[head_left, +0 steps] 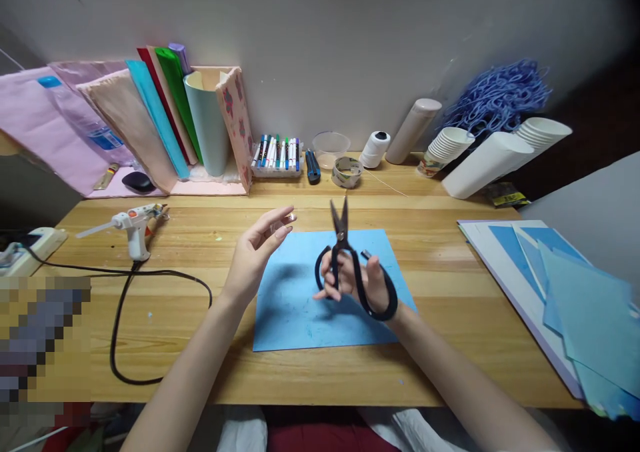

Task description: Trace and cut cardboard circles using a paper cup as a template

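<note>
My right hand [357, 279] has its fingers through the handles of black-handled scissors [341, 239]. The scissors point away from me, their blades slightly apart, above a blue sheet [295, 319] that lies flat on the desk. My left hand [263, 245] is raised over the sheet's left edge, fingers bent toward the thumb. Between those fingertips is a small clear, shiny piece [276, 226], too small to name for sure. Some dark marks show on the blue sheet, and the hands cast shadows on it.
At left lie a glue gun [137, 229] and its black cord [117, 332]. Along the wall stand a box of markers [277, 157], a blue cutter [313, 167], a tape roll [347, 172], a thread spool [375, 150] and paper cups [447, 151]. Blue paper sheets [595, 312] are stacked at right.
</note>
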`<state>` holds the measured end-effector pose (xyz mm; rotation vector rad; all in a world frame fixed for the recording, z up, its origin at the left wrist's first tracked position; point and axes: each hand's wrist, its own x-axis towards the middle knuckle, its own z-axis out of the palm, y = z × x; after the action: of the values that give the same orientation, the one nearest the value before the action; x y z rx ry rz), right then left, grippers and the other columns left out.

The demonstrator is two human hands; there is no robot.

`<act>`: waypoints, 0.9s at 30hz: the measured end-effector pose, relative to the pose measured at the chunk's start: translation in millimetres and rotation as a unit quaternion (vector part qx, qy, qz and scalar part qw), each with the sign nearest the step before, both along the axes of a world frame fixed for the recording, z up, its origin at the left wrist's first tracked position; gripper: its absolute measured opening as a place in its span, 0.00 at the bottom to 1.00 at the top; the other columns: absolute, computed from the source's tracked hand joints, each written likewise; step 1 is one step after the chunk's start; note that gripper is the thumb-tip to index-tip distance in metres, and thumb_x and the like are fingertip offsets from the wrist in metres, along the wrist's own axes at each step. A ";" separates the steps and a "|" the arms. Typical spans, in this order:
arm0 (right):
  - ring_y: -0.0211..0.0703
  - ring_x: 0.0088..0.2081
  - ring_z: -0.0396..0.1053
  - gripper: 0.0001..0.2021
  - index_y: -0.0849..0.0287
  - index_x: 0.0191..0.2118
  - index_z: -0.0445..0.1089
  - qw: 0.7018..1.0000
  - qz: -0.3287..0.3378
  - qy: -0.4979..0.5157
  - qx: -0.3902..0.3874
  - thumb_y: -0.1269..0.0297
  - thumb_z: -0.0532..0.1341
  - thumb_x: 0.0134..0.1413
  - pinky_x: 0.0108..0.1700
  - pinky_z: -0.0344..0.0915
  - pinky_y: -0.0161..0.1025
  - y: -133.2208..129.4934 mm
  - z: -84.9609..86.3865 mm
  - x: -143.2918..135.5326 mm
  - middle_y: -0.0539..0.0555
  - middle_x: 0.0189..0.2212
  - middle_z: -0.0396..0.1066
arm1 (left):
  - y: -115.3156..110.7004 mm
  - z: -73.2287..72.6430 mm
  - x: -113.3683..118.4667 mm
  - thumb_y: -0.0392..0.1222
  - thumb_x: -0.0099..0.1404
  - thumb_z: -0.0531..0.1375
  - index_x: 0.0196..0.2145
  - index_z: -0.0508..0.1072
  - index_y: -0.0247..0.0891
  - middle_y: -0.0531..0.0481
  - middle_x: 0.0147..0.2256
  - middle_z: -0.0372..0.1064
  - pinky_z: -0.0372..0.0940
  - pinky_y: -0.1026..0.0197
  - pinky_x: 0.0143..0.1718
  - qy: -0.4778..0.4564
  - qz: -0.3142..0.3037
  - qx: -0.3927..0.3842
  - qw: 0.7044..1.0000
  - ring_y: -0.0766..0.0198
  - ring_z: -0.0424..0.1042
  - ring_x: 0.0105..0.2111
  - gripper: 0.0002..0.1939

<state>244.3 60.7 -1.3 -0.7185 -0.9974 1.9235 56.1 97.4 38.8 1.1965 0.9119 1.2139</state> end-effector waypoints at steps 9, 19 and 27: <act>0.35 0.22 0.65 0.38 0.61 0.34 0.63 0.998 0.039 -0.054 0.001 0.25 0.50 0.39 0.36 0.71 0.45 -15.4 -10.0 -21.6 0.49 0.26 0.60 | -8.8 -12.2 7.4 0.41 0.63 0.60 0.51 0.71 0.47 0.46 0.53 0.62 0.62 0.60 0.53 0.065 -0.039 0.131 0.988 0.59 0.66 0.51 0.18; 0.30 0.16 0.62 0.38 0.61 0.31 0.62 0.996 0.012 -0.080 0.026 0.24 0.50 0.36 0.30 0.72 0.39 -14.9 -13.7 -18.6 0.45 0.21 0.58 | -6.5 -19.9 6.7 0.39 0.64 0.59 0.52 0.71 0.45 0.45 0.52 0.62 0.63 0.61 0.53 0.053 -0.046 0.165 0.984 0.61 0.66 0.50 0.18; 0.29 0.12 0.57 0.32 0.59 0.28 0.58 0.990 -0.034 -0.121 0.060 0.29 0.54 0.41 0.20 0.68 0.34 -18.3 -15.2 -21.2 0.42 0.15 0.56 | -6.9 -21.3 7.5 0.40 0.64 0.59 0.51 0.71 0.45 0.46 0.52 0.62 0.62 0.60 0.54 0.019 -0.038 0.140 0.989 0.59 0.65 0.52 0.17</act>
<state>223.1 42.4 -16.5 -0.9199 -1.2110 1.7293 63.6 90.4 17.5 1.4684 0.7317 1.2897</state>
